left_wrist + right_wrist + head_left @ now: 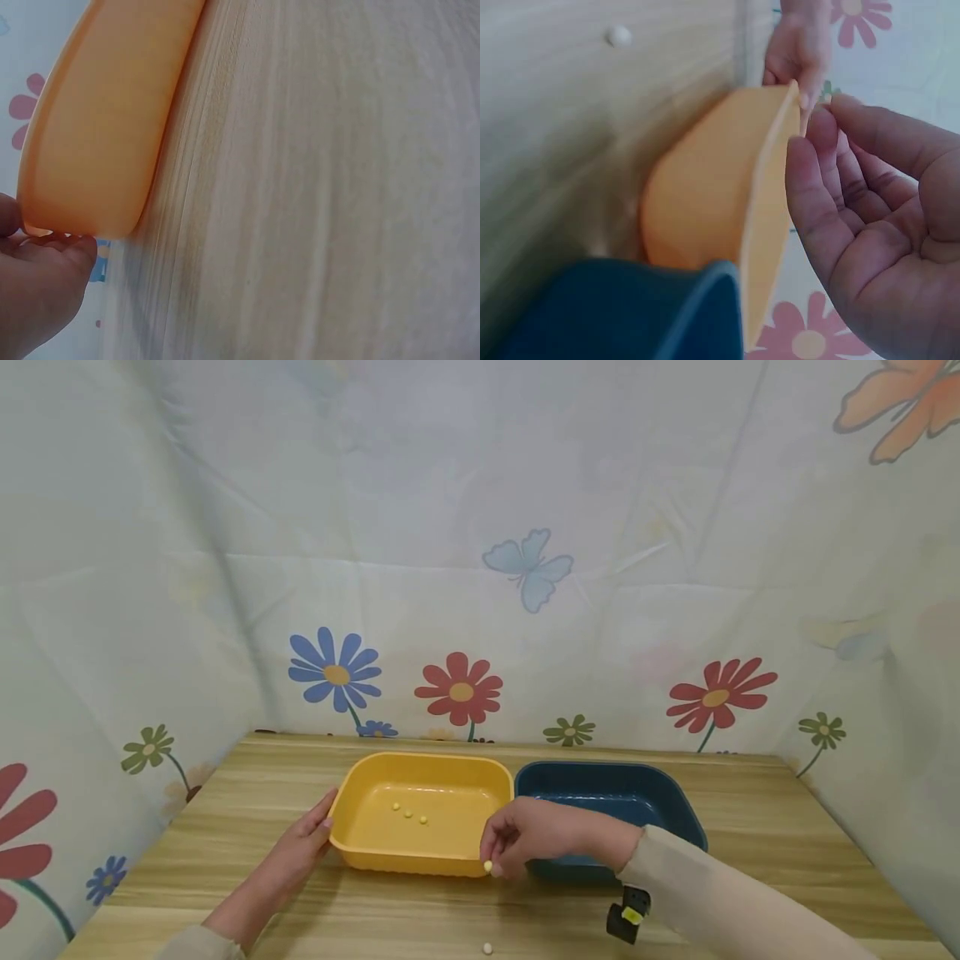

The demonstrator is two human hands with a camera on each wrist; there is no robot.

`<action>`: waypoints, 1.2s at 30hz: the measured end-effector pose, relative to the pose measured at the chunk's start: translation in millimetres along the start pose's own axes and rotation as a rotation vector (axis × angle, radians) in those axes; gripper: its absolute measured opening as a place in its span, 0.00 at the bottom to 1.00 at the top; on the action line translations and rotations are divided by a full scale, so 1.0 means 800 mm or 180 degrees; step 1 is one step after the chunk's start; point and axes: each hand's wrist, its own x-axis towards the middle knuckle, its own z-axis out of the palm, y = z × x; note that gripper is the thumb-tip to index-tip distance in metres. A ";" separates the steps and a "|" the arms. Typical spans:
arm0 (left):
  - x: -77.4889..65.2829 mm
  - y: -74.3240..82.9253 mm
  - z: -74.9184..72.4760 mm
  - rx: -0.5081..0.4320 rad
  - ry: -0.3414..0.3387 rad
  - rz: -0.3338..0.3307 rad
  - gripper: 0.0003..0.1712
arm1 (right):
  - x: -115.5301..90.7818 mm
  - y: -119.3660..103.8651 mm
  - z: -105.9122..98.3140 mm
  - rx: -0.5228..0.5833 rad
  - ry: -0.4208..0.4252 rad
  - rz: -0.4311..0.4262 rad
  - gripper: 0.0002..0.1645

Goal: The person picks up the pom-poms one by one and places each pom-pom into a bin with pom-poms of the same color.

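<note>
My left hand grips the left rim of a yellow plastic basin, thumb at the rim and fingers against the outer wall, as the left wrist view shows. Three small pale-yellow balls lie on its floor. My right hand is at the basin's near right corner and pinches another small pale-yellow ball between thumb and fingertips. In the right wrist view the fingertips meet, and that ball is hardly visible. One more pale ball lies on the table near its front edge.
A dark blue basin stands against the yellow one on the right, partly covered by my right forearm. Both sit on a wood-grain table. A cloth printed with flowers and butterflies hangs behind and at the sides.
</note>
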 end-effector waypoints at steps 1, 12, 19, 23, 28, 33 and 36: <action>0.000 0.000 0.000 0.0007 0.0005 0.0001 0.33 | 0.002 -0.003 -0.004 -0.0012 -0.0017 0.0012 0.05; 0.002 0.000 -0.001 -0.0012 -0.0003 -0.0016 0.34 | 0.047 -0.031 -0.043 -0.0345 -0.0363 0.0023 0.04; 0.003 0.000 0.000 0.0006 0.0017 -0.0044 0.33 | 0.089 -0.041 -0.059 -0.0594 -0.0512 0.0193 0.03; 0.004 0.001 0.000 0.0006 0.0027 -0.0037 0.33 | 0.109 -0.046 -0.064 -0.0701 -0.0695 0.0300 0.03; 0.006 0.003 0.001 0.0009 0.0034 0.0011 0.33 | 0.131 -0.052 -0.072 -0.0684 -0.0936 0.0561 0.04; 0.006 0.004 -0.001 0.0011 0.0028 -0.0007 0.33 | 0.158 -0.051 -0.075 -0.0485 -0.1076 0.0849 0.05; 0.005 0.004 -0.002 0.0015 0.0023 -0.0004 0.33 | 0.174 -0.046 -0.072 -0.0338 -0.1092 0.1002 0.06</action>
